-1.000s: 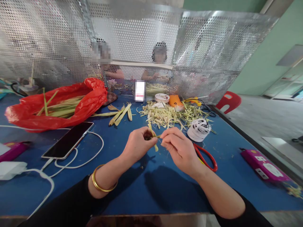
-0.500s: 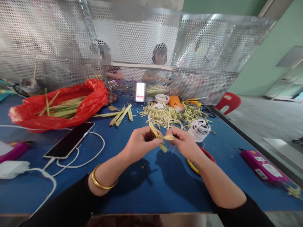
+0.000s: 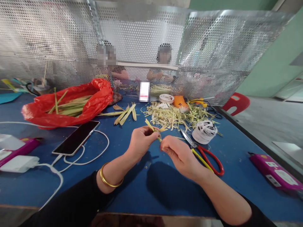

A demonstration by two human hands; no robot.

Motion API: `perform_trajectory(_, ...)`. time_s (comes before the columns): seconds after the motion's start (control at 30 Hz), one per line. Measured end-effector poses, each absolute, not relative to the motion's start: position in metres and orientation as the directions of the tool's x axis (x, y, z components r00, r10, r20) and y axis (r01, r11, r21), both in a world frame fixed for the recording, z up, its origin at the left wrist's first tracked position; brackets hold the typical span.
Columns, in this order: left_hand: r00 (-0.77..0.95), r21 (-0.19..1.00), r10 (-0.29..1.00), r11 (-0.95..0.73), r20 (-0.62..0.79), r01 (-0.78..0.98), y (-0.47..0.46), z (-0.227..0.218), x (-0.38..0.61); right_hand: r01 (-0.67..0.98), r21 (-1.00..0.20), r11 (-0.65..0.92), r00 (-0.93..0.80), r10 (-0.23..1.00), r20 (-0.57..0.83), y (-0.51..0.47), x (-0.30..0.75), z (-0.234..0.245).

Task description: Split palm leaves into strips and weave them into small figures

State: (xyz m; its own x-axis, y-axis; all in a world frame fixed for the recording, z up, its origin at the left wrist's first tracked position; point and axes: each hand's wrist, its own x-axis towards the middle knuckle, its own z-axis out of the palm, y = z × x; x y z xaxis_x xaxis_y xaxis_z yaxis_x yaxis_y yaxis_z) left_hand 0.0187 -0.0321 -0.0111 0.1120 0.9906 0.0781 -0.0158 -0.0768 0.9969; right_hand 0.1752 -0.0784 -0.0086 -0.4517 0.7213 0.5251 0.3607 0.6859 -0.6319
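Pinched between the thumb and fingers of my left hand point(image 3: 143, 141) is a small folded piece of corn husk point(image 3: 150, 125), pale yellow-green, with ends sticking out above. My right hand point(image 3: 181, 155) is closed at the lower end of the same piece, its fingertips pressed together there and mostly hiding what they grip. Scissors point(image 3: 209, 159) with red and yellow handles lie just right of my right hand. Behind them stands a roll of white string point(image 3: 204, 131). Beyond my hands is a heap of shredded husk point(image 3: 163, 116), with several whole husk strips point(image 3: 126, 114) to its left.
A red plastic bag point(image 3: 101, 97) of husks sits at the left. In front are a phone point(image 3: 77, 138), white cables and chargers point(image 3: 21, 164). A purple power strip point(image 3: 274, 170) lies at the right edge. A perforated metal screen point(image 3: 142, 34) backs the table; people sit behind it.
My right hand has moved down from the husk's right-hand end to its lower end. My left hand keeps its pinch. The scissors show more fully, and the view has shifted slightly.
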Motion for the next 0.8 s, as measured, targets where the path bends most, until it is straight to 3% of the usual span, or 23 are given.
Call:
perform_trajectory(0.27,0.113,0.982,0.983,-0.158,0.146,0.105,-0.035,-0.02,0.018,0.467,-0.45,0.761,-0.536,0.648,0.541,-0.083,0.168,-0.011)
perform_trajectory(0.43,0.145,0.959,0.973,-0.205,0.178,0.198,-0.033,-0.021,0.017,0.446,-0.433,0.784,-0.552,0.621,0.556,-0.085,0.164,-0.015)
perform_trajectory(0.53,0.18,0.926,0.963,-0.246,0.2,0.288,-0.031,-0.018,0.016,0.366,-0.562,0.742,-0.492,0.667,0.56,-0.085,0.168,-0.011)
perform_trajectory(0.67,0.362,0.852,0.911,-0.341,0.196,0.396,-0.035,-0.011,0.015,0.209,-0.813,0.544,-0.32,0.823,0.468,-0.08,0.182,0.0)
perform_trajectory(0.8,0.597,0.864,0.79,-0.393,0.142,0.314,-0.044,-0.003,0.015,-0.02,-0.943,0.332,-0.257,0.91,0.326,-0.071,0.193,0.005)
